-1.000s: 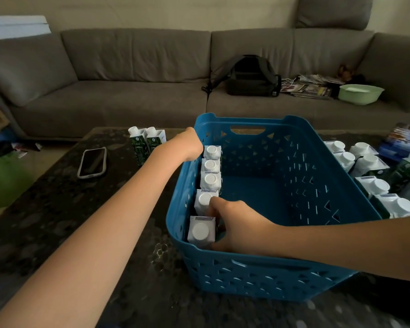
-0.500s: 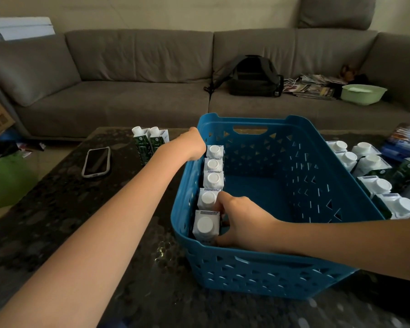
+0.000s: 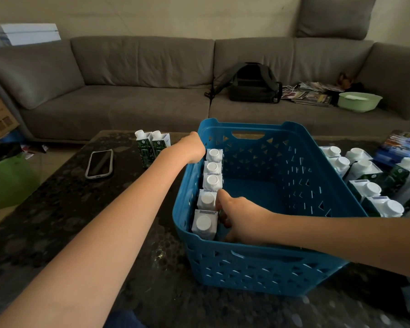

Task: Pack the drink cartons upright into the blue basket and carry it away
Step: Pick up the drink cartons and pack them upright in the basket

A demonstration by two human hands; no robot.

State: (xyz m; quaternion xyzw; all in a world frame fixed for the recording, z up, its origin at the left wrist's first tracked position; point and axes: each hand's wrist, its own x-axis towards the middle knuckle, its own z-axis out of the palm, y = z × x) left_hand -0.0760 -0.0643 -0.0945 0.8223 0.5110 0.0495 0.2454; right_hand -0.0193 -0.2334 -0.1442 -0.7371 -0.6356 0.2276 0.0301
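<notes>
head view: five drink cartons (image 3: 211,185) stand upright in a row along the left wall of a blue basket (image 3: 258,268) at the centre of a dark table (image 3: 57,221). the right hand (image 3: 237,216), inside the basket, curls its fingers against the two nearest cartons. the left hand (image 3: 191,147) grips the basket's rim at 11 o'clock. more cartons (image 3: 369,183) stand outside at 3 o'clock, a pair (image 3: 152,147) at 10 o'clock beside a phone (image 3: 99,163). a grey sofa (image 3: 140,91) lies at 12 o'clock.
</notes>
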